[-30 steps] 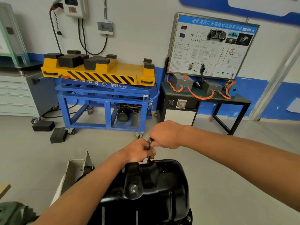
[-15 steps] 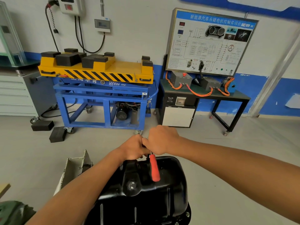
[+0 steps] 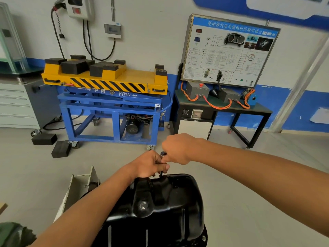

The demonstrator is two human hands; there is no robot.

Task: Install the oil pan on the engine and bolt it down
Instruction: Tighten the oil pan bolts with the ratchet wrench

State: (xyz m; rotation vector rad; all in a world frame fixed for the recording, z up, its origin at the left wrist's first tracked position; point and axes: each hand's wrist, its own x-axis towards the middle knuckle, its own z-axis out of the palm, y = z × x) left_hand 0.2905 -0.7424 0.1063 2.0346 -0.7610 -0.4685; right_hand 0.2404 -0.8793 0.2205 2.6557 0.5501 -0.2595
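Observation:
The black oil pan sits bottom-up on the engine at the lower middle, its drain plug facing up. A bolt head shows on its flange at the lower right. At the pan's far edge a ratchet wrench stands on a thin extension that runs down to the flange. My left hand grips the extension just below the ratchet head. My right hand grips the ratchet handle, which is hidden inside the fist. The engine under the pan is mostly hidden.
A white bracket of the engine stand is left of the pan. On the floor beyond stand a blue cart with a yellow lift platform, a training board on a black table, two black blocks and a grey drawer cabinet.
My right hand swung the ratchet handle back away from me. Half a second ago its red grip pointed toward me over the pan; now it is hidden in my fist. My left hand stayed on the extension.

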